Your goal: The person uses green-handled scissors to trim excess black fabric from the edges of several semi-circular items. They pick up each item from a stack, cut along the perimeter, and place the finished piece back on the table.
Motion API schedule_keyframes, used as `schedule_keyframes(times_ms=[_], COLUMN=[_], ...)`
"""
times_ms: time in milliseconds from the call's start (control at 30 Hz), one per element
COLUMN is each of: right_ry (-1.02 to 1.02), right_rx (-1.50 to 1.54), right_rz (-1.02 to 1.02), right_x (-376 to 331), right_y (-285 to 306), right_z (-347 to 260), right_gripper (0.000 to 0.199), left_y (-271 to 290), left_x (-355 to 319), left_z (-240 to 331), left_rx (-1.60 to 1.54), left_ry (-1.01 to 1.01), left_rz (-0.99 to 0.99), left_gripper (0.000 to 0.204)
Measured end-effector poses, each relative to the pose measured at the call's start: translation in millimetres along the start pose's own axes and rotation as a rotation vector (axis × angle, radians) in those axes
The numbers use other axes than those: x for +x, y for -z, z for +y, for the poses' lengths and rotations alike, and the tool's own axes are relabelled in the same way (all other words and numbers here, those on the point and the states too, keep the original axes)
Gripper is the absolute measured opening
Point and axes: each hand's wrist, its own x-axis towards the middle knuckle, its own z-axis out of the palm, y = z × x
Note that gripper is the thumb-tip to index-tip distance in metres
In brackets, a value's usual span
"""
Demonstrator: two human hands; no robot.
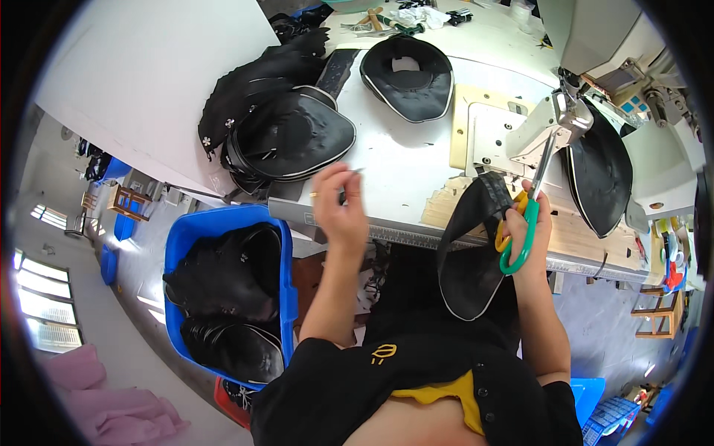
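My right hand [529, 223] grips scissors [524, 223] with green and yellow handles, blades pointing up toward the sewing machine's needle area [567, 111]. The same hand also holds a black curved fabric piece with a white edge [470, 253], which hangs over the table's front edge. My left hand [341, 204] is raised over the white table [401, 163], fingers pinched together on something thin that I cannot make out. A stack of black curved pieces [294, 134] lies just beyond the left hand.
A single black piece [409, 74] lies further back. Another black piece [599, 171] sits right of the needle. A blue bin [286, 290] full of black pieces stands on the floor at left. Tools clutter the table's far end [401, 18].
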Motion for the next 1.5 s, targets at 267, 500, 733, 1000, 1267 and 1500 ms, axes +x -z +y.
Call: schedule_keyframes(times_ms=[267,500,733,1000,1267,1500], right_ry=[-0.005,-0.005,-0.01,-0.103,0.165,1.053], right_rx=[-0.012,0.018,0.071,0.176,-0.294,-1.167], right_rz=[-0.04,-0.094,-0.161,-0.513,-0.507,-0.452], right_x=[-7,-9,-15,-30,-27,-27], right_y=[2,3,6,5,7,48], right_z=[0,0,-5,-52,-62,-88], right_gripper=[0.049,0.047,0.047,0.047,0.046,0.061], left_y=[53,66,72,9,-6,-2], left_x=[-9,10,-15,-13,-8,-15], left_z=[-61,-40,-29,56,101,107], left_rx=[0.44,0.451,0.516,-0.987,-1.251,-1.21], left_ry=[-0.067,0.001,0.074,0.731,1.23,1.264], left_rz=[-0.43,-0.725,-0.708,-0.703,-0.752,-0.451], left_gripper=[0.011,0.018,0.053,0.053,0.031,0.027])
